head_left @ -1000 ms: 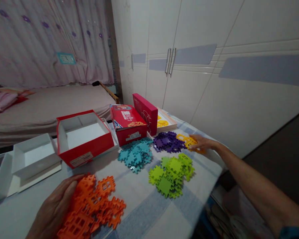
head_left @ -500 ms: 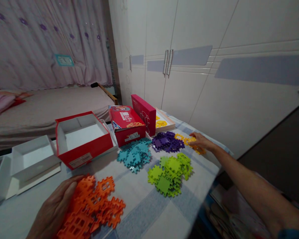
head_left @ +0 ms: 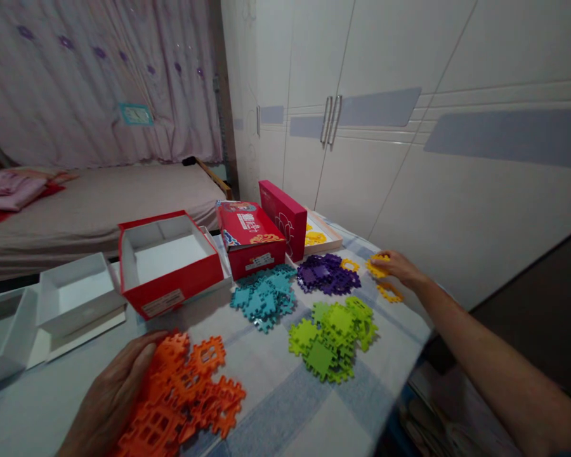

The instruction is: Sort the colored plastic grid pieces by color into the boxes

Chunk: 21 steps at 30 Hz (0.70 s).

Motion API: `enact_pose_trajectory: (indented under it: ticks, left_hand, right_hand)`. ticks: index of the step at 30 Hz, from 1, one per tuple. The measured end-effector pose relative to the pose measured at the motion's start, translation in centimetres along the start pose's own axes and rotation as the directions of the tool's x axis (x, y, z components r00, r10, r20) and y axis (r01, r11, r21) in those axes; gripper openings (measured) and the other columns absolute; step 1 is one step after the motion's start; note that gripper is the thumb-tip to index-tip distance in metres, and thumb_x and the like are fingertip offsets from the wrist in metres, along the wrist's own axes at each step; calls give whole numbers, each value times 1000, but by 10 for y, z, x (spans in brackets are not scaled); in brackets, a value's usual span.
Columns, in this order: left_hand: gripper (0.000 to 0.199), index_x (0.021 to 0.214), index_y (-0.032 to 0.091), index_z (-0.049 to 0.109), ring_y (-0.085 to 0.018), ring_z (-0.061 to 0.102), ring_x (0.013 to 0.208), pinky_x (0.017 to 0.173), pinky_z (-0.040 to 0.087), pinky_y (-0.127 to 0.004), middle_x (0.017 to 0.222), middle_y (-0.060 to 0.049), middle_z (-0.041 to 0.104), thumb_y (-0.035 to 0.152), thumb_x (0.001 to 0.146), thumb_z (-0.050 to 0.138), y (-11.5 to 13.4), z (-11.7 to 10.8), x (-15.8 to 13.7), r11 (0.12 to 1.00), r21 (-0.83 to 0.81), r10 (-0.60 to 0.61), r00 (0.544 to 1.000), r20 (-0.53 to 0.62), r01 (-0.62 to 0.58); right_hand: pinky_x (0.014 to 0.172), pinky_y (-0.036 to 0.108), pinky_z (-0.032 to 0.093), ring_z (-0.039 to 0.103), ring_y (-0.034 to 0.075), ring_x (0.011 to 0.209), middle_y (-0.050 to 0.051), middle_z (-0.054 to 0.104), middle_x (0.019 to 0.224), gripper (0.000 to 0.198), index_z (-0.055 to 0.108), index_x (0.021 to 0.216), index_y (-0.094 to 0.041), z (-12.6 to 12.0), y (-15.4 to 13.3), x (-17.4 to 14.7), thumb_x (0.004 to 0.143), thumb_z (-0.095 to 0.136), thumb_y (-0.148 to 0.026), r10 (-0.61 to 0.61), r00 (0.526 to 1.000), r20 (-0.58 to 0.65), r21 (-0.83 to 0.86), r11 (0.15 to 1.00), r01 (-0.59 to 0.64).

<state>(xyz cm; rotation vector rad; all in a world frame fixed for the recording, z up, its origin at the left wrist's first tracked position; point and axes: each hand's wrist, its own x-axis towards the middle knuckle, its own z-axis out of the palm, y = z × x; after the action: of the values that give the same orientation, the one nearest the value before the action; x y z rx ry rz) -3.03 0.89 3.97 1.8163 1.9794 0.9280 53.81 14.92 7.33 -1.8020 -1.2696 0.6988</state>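
My left hand [head_left: 118, 387], fingers stretched out, lies against the left side of a pile of orange interlocking plastic tiles [head_left: 185, 387]. Its fingertips are partly hidden behind the pile. At the far right of the table, my right hand [head_left: 400, 265] pinches a yellow interlocking tile [head_left: 379, 266]. Another yellow tile [head_left: 389, 292] lies just below that hand, and a yellow frame-shaped tile [head_left: 349, 264] touches the purple pile [head_left: 326, 274]. Nearer to me sits a heap of lime green tiles [head_left: 333, 339]. A teal heap [head_left: 265, 297] lies between the purple and orange ones.
Along the back stand an open red box [head_left: 176, 279], a closed red box [head_left: 259, 254], an upright crimson box [head_left: 285, 222] and a pale tray [head_left: 330, 236] holding yellow pieces. White boxes [head_left: 78, 285] are at left. A white wardrobe [head_left: 409, 190] borders the table's far side.
My right hand has lifted a yellow tile off the others, leaving one on the cloth below. The view has swung slightly left. My left hand stays by the orange pile.
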Motion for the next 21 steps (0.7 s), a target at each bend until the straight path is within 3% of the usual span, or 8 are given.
enact_pose_trajectory:
  ticks: [6, 10, 14, 18, 21]
  left_hand:
    - [54, 108, 25, 62, -23, 58, 116, 108, 39, -42, 121, -4, 64, 64, 83, 34, -15, 3, 0, 991, -108, -68, 994, 82, 77]
    - [52, 110, 27, 61, -22, 56, 117, 110, 37, -41, 122, -2, 64, 64, 84, 35, -21, 6, 0, 991, -112, -61, 995, 76, 69]
    - [49, 112, 28, 60, -20, 56, 117, 110, 37, -38, 123, 0, 63, 61, 86, 35, -24, 8, 1, 994, -104, -22, 997, 69, 29]
    - [50, 108, 27, 62, -21, 57, 116, 109, 37, -38, 120, 0, 65, 62, 86, 34, -20, 7, 2, 994, -100, -29, 997, 76, 37]
    - [51, 108, 27, 63, -22, 57, 116, 109, 37, -40, 120, -1, 65, 62, 84, 35, -18, 6, 2, 995, -92, -42, 996, 80, 49]
  right_hand:
    - [59, 25, 50, 60, 14, 66, 3, 64, 72, 20, 58, 75, -19, 49, -62, 49, 71, 67, -36, -28, 999, 15, 93, 995, 26]
    - [68, 25, 50, 61, 16, 80, 5, 66, 83, 19, 61, 85, -19, 83, -92, 83, 79, 59, -37, -80, 993, -81, -44, 996, 76]
    - [76, 25, 45, 60, 19, 91, 5, 67, 81, 10, 66, 78, -17, 80, -74, 80, 74, 61, -25, -109, 987, -116, -316, 947, 67]
    - [67, 23, 41, 61, 17, 76, 0, 62, 60, 7, 66, 58, -18, 64, -41, 58, 65, 65, -20, -58, 997, 42, -533, 843, 72]
    - [61, 22, 39, 61, 15, 70, -1, 63, 58, 3, 68, 57, -18, 60, -28, 48, 59, 68, -15, -3, 992, 126, -641, 763, 84]
